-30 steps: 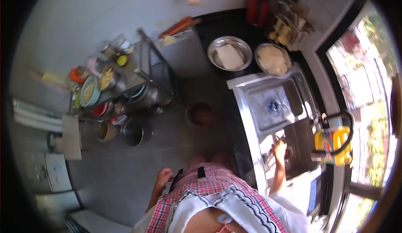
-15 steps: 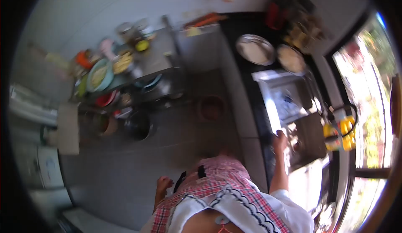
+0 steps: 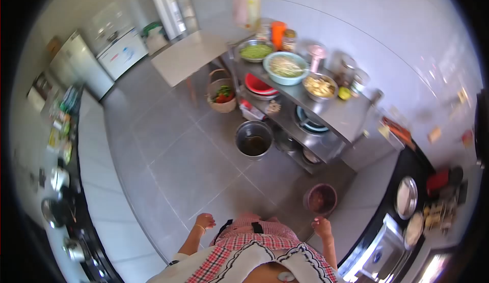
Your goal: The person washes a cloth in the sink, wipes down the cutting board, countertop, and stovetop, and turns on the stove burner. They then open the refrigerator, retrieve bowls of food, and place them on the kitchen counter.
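My left hand [image 3: 205, 221] hangs in front of my body over the grey floor, a bracelet at its wrist. Its fingers are loosely bent, a little apart, and hold nothing I can see. On the other side, my right hand [image 3: 322, 226] has its fingers curled in, with nothing visible in them. The dark red bucket [image 3: 320, 198] stands on the floor just beyond the right hand; the two look apart. Farther ahead is a metal pot [image 3: 254, 139] with some dark liquid in it.
A steel shelf unit [image 3: 348, 121] holds a light-blue basin [image 3: 286, 80], a bowl of yellow pieces [image 3: 320, 98] and jars. Left of it are a woven basket [image 3: 221, 103] and a small table [image 3: 189, 59]. Counters run along both sides; a sink [image 3: 362, 256] is at right.
My view has swung left, so the sink and window moved to the right edge. My right hand has left the sink's edge and now hangs beside my body.
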Demonstrator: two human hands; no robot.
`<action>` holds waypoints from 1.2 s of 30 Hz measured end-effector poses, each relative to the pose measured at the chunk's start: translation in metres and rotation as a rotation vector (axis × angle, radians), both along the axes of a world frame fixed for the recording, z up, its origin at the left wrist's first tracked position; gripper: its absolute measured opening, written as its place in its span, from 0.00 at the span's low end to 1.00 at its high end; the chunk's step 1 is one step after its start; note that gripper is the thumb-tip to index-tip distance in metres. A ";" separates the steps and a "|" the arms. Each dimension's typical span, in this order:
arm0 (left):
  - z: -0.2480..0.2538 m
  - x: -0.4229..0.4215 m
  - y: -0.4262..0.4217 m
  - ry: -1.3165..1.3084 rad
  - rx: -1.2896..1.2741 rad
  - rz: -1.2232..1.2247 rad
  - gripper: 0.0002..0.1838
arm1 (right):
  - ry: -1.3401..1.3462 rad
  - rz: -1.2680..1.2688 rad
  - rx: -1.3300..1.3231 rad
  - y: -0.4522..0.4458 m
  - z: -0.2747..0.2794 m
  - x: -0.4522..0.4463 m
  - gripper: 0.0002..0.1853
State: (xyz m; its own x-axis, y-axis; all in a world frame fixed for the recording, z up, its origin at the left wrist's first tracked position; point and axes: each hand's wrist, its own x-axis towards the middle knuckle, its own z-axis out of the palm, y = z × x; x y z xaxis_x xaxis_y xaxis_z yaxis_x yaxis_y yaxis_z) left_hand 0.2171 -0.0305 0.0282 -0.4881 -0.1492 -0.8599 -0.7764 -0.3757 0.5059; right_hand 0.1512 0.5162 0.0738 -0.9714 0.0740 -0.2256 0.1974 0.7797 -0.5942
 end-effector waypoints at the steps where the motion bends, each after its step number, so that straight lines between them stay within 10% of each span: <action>1: -0.008 0.020 -0.008 -0.022 0.099 0.093 0.13 | -0.002 0.139 0.028 -0.012 -0.005 -0.019 0.13; 16: -0.055 0.148 -0.223 0.083 -0.804 -0.754 0.07 | -0.132 0.791 0.065 -0.415 -0.018 -0.228 0.14; 17: -0.053 0.146 -0.247 0.119 -0.787 -0.702 0.07 | -0.213 0.856 0.061 -0.440 -0.023 -0.234 0.15; 19: -0.027 0.107 -0.288 -0.262 -0.042 0.868 0.05 | -0.294 0.961 0.061 -0.493 -0.019 -0.251 0.16; 21: -0.054 0.108 -0.341 -0.097 -0.157 0.746 0.04 | -0.293 1.182 0.099 -0.541 -0.017 -0.272 0.14; 24: -0.041 0.081 -0.411 0.019 -0.082 0.756 0.05 | -0.241 1.550 -0.194 -0.541 -0.186 -0.347 0.10; 25: -0.022 0.063 -0.431 -0.017 0.127 0.902 0.07 | -0.320 1.401 0.120 -0.578 -0.127 -0.358 0.09; 26: -0.100 0.079 -0.458 0.173 -0.357 0.465 0.05 | -0.350 1.334 0.239 -0.616 -0.097 -0.369 0.09; 29: -0.116 0.052 -0.511 0.099 -0.639 0.128 0.04 | -0.344 1.262 0.406 -0.703 -0.075 -0.426 0.08; 30: -0.111 0.039 -0.524 0.098 -0.640 0.151 0.04 | -0.330 1.259 0.447 -0.732 -0.072 -0.448 0.08; 32: -0.087 0.009 -0.549 -0.198 -0.023 0.967 0.09 | -0.285 1.286 0.503 -0.797 -0.070 -0.492 0.08; 36: -0.056 -0.029 -0.614 -0.275 0.030 1.180 0.10 | -0.137 1.440 0.569 -0.968 -0.065 -0.565 0.08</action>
